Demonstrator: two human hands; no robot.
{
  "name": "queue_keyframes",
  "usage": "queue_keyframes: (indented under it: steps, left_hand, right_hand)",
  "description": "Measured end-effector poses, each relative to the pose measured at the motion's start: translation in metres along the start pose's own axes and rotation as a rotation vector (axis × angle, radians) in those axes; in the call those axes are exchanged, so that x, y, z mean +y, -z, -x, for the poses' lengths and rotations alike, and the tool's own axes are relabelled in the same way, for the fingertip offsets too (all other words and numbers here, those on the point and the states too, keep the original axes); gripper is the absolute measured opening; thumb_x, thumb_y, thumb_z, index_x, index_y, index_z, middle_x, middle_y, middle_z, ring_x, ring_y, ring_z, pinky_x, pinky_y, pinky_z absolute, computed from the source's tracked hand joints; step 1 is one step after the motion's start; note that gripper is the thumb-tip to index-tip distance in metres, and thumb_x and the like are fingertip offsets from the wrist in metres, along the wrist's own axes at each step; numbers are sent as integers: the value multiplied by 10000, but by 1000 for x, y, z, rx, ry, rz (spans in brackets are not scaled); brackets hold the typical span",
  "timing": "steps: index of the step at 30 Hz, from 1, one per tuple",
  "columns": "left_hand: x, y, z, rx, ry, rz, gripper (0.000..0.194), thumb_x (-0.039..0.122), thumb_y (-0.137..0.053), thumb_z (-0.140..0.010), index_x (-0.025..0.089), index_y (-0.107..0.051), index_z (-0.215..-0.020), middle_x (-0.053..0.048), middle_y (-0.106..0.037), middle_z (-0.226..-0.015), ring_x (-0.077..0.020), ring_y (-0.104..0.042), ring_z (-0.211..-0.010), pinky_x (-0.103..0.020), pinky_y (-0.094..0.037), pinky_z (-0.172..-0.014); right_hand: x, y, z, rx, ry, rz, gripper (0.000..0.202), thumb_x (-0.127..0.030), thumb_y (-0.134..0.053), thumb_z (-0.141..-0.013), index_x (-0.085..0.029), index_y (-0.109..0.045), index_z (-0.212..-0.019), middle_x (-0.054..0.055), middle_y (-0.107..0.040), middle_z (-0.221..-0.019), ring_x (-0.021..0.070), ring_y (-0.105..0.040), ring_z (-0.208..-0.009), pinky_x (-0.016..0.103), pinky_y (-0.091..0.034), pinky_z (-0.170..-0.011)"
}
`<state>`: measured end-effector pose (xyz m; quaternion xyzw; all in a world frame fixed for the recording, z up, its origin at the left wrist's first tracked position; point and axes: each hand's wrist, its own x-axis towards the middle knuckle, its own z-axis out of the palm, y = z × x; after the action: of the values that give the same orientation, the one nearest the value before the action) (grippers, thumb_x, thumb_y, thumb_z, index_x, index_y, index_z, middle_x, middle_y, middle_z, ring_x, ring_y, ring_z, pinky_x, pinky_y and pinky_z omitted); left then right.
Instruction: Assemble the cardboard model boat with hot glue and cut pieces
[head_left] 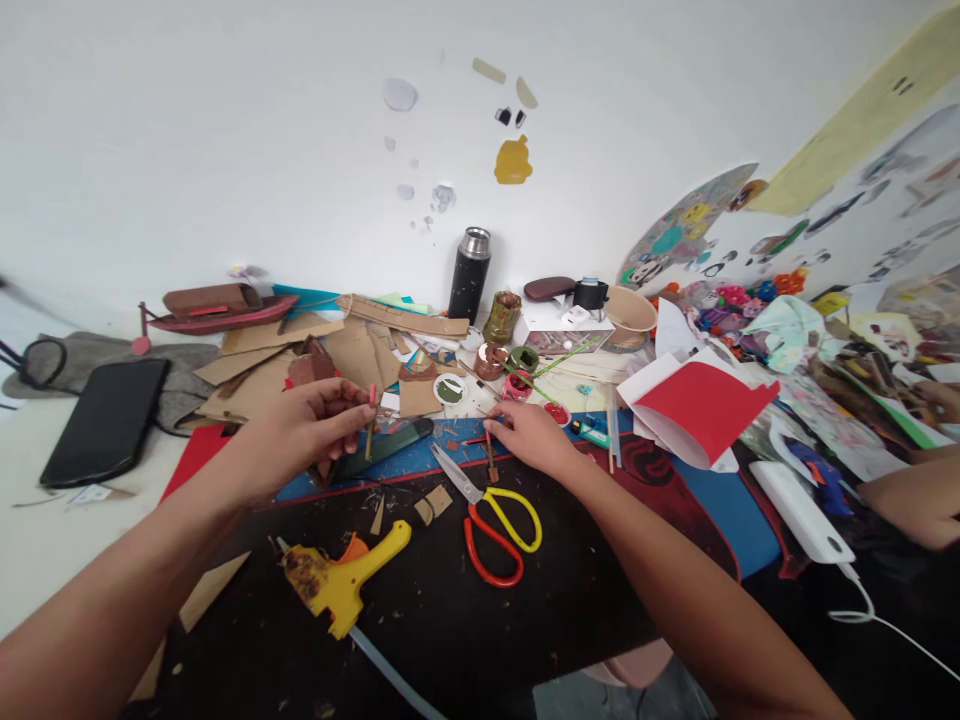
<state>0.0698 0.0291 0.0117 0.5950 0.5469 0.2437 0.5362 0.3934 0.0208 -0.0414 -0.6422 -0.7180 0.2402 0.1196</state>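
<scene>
My left hand [304, 430] pinches a thin stick [370, 420] upright, pink at its top, above the blue sheet [420, 462]. My right hand [529, 438] rests on that sheet and holds a small brown-tipped stick or brush [490, 455] against it. Scissors with one yellow and one red handle [491, 520] lie just in front of my right hand. A yellow glue gun [341, 578] lies on the black mat [450, 610] below my left hand.
Cardboard scraps [262, 375] and a brown model boat [214, 308] lie at the back left, near a black tablet [105, 420]. A black flask [469, 272], paint pots [504, 370], a folded red sheet [701, 405] and a white power bank [802, 510] crowd the right. Another person's hand [919, 495] shows at the right edge.
</scene>
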Motion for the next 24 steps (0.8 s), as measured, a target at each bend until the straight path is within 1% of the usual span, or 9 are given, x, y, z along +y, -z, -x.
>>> queue_keyframes:
  steps: [3,6,8,11,14,15,18,21,24]
  left_hand:
    - [-9,-4,10,40,-9,225,468,601,-852,-753,211,-630,-887,31,-659,-633,-143,-566,-523,-250,-474,-486]
    - [-15,-7,20,82,-13,415,522,526,-934,-701,199,-662,-1004,36,-683,-659,-139,-603,-568,-229,-489,-518]
    - [-17,-7,25,103,-4,498,563,488,-971,-670,192,-681,-1052,33,-697,-674,-137,-617,-579,-225,-503,-530]
    - [-21,-6,34,117,-25,544,535,469,-1001,-638,180,-716,-986,13,-720,-699,-133,-634,-586,-226,-525,-548]
    - [-27,-2,42,119,-40,558,493,469,-1010,-631,181,-739,-925,-6,-742,-743,-139,-660,-607,-236,-552,-578]
    - [-29,-1,45,124,-30,566,478,468,-1010,-632,183,-741,-907,-8,-742,-749,-141,-665,-612,-239,-556,-585]
    - [-39,2,53,171,20,597,469,459,-1016,-601,191,-736,-866,-11,-737,-776,-150,-672,-643,-250,-566,-604]
    - [-46,3,60,271,60,587,484,445,-1010,-562,200,-722,-863,2,-723,-817,-138,-638,-654,-247,-541,-606]
    - [-47,3,64,317,64,503,421,444,-951,-626,215,-694,-868,25,-666,-763,-139,-583,-658,-242,-481,-596]
  right_hand:
    - [-2,-4,4,92,6,-71,187,-297,-650,-1032,-175,-790,-1057,63,-781,-882,209,-656,-761,299,-402,-694]
    - [-10,-10,11,138,73,-266,201,-326,-637,-1030,-186,-780,-1007,35,-769,-855,198,-659,-762,292,-425,-706]
    - [-21,-17,17,98,134,-359,217,-343,-626,-1031,-196,-775,-974,21,-762,-846,190,-657,-760,287,-433,-706]
    - [-41,-26,27,-13,208,-400,198,-331,-635,-1027,-204,-782,-992,15,-777,-883,173,-661,-758,274,-435,-695]
    - [-61,-34,37,-101,255,-326,184,-342,-674,-1025,-212,-802,-1053,-18,-722,-738,145,-604,-633,264,-394,-631]
    - [-67,-36,40,-137,290,-284,183,-347,-692,-1024,-215,-806,-1079,-22,-718,-719,144,-611,-631,264,-396,-639]
    - [-80,-41,47,-216,434,-127,239,-371,-749,-1006,-214,-795,-1181,16,-789,-823,176,-695,-747,280,-423,-703]
    - [-90,-47,55,-244,526,-27,286,-401,-739,-1020,-221,-773,-1239,52,-830,-943,209,-743,-860,295,-446,-748]
    - [-95,-54,64,-257,566,-16,276,-420,-724,-1029,-234,-770,-1229,63,-842,-1008,221,-764,-901,304,-474,-795]
